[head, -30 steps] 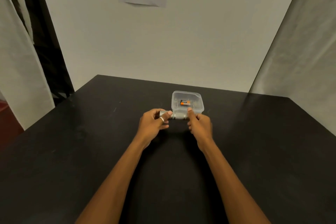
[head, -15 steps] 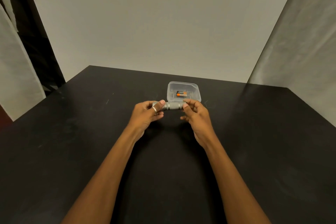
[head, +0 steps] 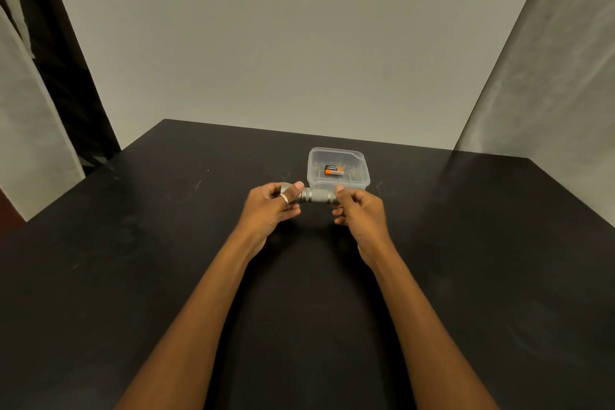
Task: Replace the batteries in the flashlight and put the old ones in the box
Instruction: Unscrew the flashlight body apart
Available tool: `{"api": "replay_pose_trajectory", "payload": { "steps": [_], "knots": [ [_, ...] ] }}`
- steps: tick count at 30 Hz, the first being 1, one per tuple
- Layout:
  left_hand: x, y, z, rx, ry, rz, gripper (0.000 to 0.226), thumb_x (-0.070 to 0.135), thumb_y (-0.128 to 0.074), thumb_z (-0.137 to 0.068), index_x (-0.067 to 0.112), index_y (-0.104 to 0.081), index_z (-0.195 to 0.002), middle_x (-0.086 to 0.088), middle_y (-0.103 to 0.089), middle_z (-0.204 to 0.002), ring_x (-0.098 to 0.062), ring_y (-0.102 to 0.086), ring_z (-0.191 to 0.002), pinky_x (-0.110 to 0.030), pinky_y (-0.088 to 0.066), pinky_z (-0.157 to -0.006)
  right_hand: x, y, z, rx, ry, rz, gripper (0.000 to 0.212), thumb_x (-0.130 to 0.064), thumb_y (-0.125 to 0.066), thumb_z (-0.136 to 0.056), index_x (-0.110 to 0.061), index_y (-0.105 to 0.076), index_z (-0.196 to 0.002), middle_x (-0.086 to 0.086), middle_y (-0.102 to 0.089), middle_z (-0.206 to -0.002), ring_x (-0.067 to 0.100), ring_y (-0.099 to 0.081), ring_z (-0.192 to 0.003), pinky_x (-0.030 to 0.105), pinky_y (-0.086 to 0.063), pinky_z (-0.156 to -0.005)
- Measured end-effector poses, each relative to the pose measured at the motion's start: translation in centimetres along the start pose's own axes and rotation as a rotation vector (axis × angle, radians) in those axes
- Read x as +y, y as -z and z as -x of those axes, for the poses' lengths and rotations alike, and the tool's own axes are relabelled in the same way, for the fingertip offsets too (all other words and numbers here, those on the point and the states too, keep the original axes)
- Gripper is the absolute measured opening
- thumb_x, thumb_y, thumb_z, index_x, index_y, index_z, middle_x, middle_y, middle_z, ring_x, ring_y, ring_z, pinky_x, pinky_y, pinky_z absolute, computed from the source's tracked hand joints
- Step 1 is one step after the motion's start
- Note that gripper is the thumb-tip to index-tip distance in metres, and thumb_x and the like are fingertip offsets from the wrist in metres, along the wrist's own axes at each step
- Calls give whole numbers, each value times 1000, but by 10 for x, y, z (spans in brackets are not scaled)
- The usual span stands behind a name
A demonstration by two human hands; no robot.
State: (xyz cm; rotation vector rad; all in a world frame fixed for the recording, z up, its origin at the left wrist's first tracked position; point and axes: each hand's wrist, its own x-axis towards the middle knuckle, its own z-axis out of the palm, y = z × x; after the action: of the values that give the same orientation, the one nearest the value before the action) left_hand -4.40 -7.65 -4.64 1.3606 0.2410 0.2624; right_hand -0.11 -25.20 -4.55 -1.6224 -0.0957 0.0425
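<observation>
We find the left hand (head: pixel 271 206) closed round the wider head end of the flashlight (head: pixel 316 195), thumb laid along the top and a ring (head: pixel 285 198) showing on one finger; the right hand (head: pixel 357 210) is pinched on the opposite end, thumb and fingertips drawn together there, the remaining fingers curled loosely beneath; whether it has hold of a separate cap or the body itself we cannot tell. The flashlight lies level between the two hands, raised clear of the table (head: pixel 133 276); we judge this opposed grip suits twisting one end against the other, either to open or to close the barrel, and the pictures do not settle which.

Just beyond the hands, toward the far edge of the table and roughly midway along it, stands a clear plastic box (head: pixel 364 173), lidless; one battery (head: pixel 333 170), orange and black, lies flat on its floor. We judge the box is kept close so that a battery travels only a short way; no other battery is visible on the table.
</observation>
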Motion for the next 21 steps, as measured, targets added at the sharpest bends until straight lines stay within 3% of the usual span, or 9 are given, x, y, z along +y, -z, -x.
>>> {"api": "replay_pose_trajectory", "payload": {
  "steps": [2,6,9,13,17,21],
  "knots": [
    [0,0,0,17,8,0,28,30,-73,-92,5,-73,-106,-10,-72,-101,-17,-70,-88,-28,-61,-78,-1,2,0,-47,7,-61,13,-19,-64,-101,-14,-73,-108,5,-75,-100,14,-70,-89,25,-59,-77],
    [0,0,-2,43,36,7,31,32,-73,-92,7,-72,-111,-12,-72,-108,-18,-70,-93,-30,-62,-81,-3,7,-1,-139,-3,-226,22,-3,-65,-97,-14,-73,-114,5,-75,-113,14,-71,-106,28,-59,-89],
    [0,0,-1,36,28,5,32,32,-72,-93,5,-72,-110,-12,-72,-107,-17,-69,-91,-28,-61,-79,-3,5,-1,-96,-52,-212,16,-20,-65,-100,-14,-72,-112,8,-76,-108,17,-72,-97,28,-60,-81],
    [0,0,0,24,23,-1,30,32,-72,-93,6,-73,-108,-12,-72,-107,-18,-69,-92,-27,-61,-78,0,-1,-2,-2,-28,21,28,-38,-61,-102,-14,-75,-100,5,-74,-84,10,-67,-72,23,-55,-65],
    [1,0,0,35,28,0,30,33,-72,-93,7,-73,-108,-12,-71,-107,-18,-69,-92,-27,-61,-77,-1,2,-2,-62,1,-21,14,-21,-63,-101,-14,-72,-109,3,-75,-101,12,-71,-91,22,-55,-69],
    [0,1,-2,39,40,16,33,33,-72,-93,5,-72,-111,-13,-71,-110,-17,-68,-92,-28,-61,-78,-2,6,-2,-138,20,-143,24,-2,-64,-98,-14,-71,-117,2,-74,-111,13,-70,-102,26,-59,-81]
  ]
}}
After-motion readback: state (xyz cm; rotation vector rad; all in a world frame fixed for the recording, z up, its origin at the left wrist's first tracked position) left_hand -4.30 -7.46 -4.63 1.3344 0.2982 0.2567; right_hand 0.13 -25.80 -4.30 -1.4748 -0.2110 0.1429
